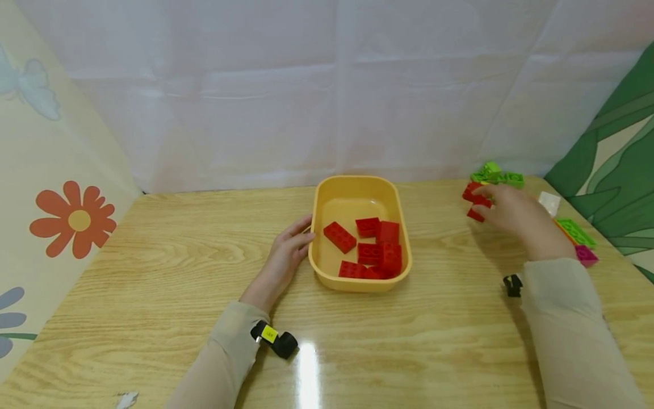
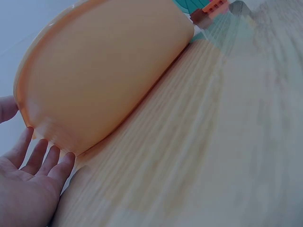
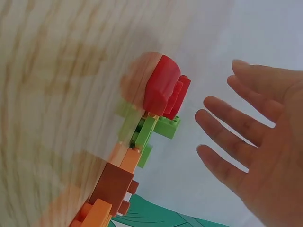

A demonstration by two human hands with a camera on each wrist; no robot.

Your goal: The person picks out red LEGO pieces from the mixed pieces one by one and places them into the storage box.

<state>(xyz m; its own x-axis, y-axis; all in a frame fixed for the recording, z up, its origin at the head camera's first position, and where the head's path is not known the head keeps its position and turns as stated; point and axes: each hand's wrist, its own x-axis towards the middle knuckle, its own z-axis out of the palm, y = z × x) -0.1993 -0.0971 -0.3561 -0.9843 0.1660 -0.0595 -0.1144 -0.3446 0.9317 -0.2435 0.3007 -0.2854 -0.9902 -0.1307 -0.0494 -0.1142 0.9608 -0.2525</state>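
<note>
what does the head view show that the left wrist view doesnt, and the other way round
Only the head view looks into the yellow tub: red bricks lie inside, and the right hand reaches toward loose red bricks near green bricks. Only the left wrist view shows the tub's outer wall from table level. Both show the left hand with straight fingers at the tub, on the wooden table.

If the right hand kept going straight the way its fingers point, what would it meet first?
Most likely the red bricks just ahead of the right hand, whose fingers are spread and hold nothing. The green bricks lie just beyond. Depth is unclear.
</note>
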